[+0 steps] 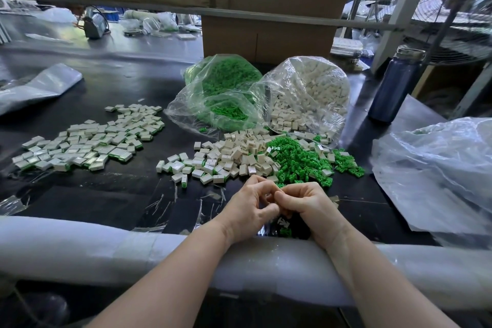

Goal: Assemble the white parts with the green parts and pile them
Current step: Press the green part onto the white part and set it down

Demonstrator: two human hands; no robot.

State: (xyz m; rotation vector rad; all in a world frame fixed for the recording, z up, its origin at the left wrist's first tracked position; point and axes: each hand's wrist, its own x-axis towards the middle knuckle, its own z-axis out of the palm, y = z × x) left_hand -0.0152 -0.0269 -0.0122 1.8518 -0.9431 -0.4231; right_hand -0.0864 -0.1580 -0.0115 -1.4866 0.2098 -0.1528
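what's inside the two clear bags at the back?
Left bag: loose green parts. Right bag: white parts, spilling out its mouth. Contents deeper in both are covered.

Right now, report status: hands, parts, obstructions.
Left hand and right hand curled together, contents hidden. Loose white parts and green parts just ahead. Finished pile left. Nothing blocking.

Single head-worn wide-angle view, looks forward and down from above near edge of dark black table (111, 202). Both forearms enter from bottom, close to lens. Far cardboard boxes (266, 32) at top. Edges bend outward.
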